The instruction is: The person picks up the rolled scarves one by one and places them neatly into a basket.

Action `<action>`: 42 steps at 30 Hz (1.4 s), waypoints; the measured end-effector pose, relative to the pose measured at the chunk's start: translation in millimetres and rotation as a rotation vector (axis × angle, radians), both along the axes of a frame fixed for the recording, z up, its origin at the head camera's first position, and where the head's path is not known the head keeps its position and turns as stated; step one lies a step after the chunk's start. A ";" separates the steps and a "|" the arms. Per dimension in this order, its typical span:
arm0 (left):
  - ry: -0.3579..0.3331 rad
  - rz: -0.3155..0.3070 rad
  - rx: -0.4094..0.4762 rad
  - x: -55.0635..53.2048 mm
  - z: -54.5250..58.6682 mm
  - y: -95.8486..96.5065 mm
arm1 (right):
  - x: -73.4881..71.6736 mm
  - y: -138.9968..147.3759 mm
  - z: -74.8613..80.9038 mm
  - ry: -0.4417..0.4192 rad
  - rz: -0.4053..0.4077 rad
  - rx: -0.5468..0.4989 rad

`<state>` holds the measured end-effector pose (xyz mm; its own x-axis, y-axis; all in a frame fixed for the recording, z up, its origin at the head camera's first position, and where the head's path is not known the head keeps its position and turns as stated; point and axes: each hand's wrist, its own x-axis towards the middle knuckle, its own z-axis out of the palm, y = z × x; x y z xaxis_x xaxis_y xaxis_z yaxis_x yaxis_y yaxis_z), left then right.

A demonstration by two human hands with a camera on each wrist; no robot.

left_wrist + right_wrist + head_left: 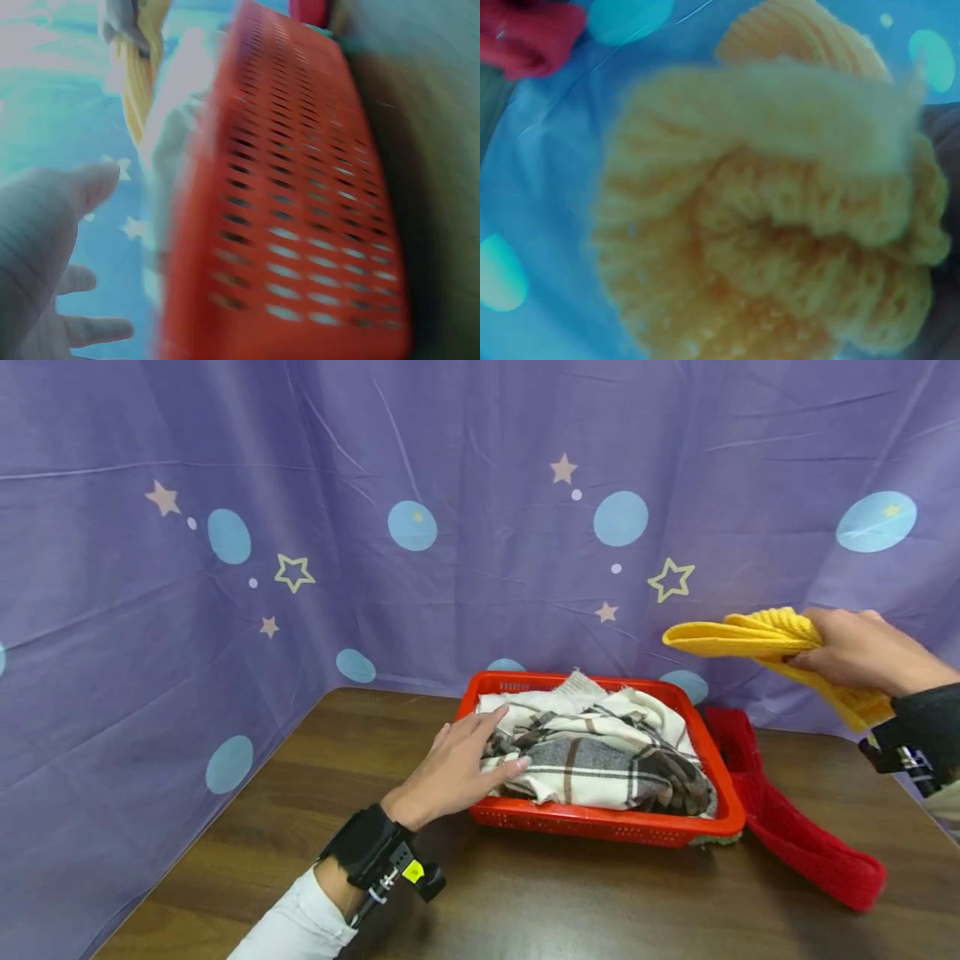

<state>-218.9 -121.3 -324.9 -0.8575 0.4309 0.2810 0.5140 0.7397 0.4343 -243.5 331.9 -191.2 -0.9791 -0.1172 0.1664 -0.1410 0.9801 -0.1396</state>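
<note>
White sleeve (296,920) foremost, with a black wrist strap (366,847) above it, leads to the left hand (453,768), its fingers spread and straight over the left side of a red basket (585,822); whether they touch the plaid cloth (592,764) inside is hard to tell. Off to the right, the right hand (870,652) grips a folded yellow knit (716,639) (ribbed, seen close up), raised in the air. Below that, a red knit strip (813,853) lies on the wooden table (360,735) beside the basket.
</note>
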 end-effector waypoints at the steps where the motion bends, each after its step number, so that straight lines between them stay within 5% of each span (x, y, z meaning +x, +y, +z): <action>1: 0.015 -0.007 0.013 -1.0 6.6 3.0 | -1.4 -5.9 2.2 0.004 0.027 -0.002; 9: 0.117 -0.109 -0.015 -20.3 63.5 37.5 | -11.4 -67.7 7.8 0.059 0.204 -0.042; 14: 0.094 -0.153 -0.062 -41.9 82.8 55.7 | -13.7 -102.9 4.8 0.095 0.340 -0.077; 20: -0.024 -0.212 -0.024 -69.7 89.4 66.0 | -10.4 -131.6 0.3 0.086 0.519 -0.152; 24: -0.058 -0.244 0.008 -79.1 92.8 66.4 | -10.6 -139.1 -2.1 0.062 0.598 -0.178; 32: 0.166 -0.262 0.015 -90.2 96.8 63.8 | -23.3 -135.1 -12.6 0.168 0.551 -0.135; 35: 0.280 -0.239 -0.079 -97.0 95.4 63.9 | -33.8 -131.4 -17.3 0.230 0.537 -0.094; 38: 0.379 -0.190 -0.262 -104.8 89.6 66.8 | -47.1 -128.9 -24.8 0.261 0.499 -0.039; 40: 0.393 -0.166 -0.389 -109.4 83.9 69.0 | -55.3 -128.7 -32.7 0.264 0.455 0.008; 42: 0.337 -0.154 -0.465 -113.4 78.9 70.1 | -61.8 -129.5 -42.8 0.283 0.421 0.058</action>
